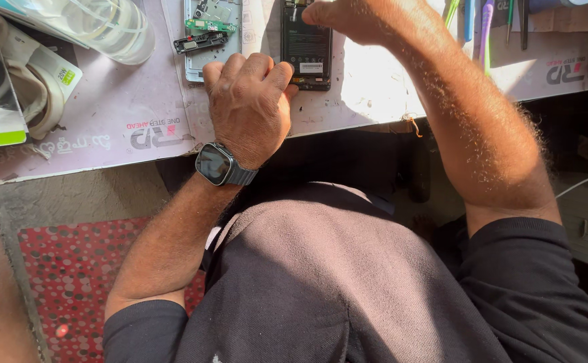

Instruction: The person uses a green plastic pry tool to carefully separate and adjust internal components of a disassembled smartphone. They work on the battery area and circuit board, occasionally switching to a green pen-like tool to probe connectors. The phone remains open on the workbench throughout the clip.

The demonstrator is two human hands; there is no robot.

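An opened black phone with its battery showing lies on the pale work mat at the top centre. My left hand, with a dark smartwatch on the wrist, rests in a fist on the mat and presses against the phone's lower left corner. My right hand is curled at the phone's top edge, fingers pinched together; what they pinch is hidden at the frame edge. A pale phone frame holding a green circuit board and a black part lies just left of the phone.
A clear plastic container and white tape rolls sit at the top left. Coloured hand tools lie at the top right. The table edge runs below my left hand. A red dotted mat covers the floor at lower left.
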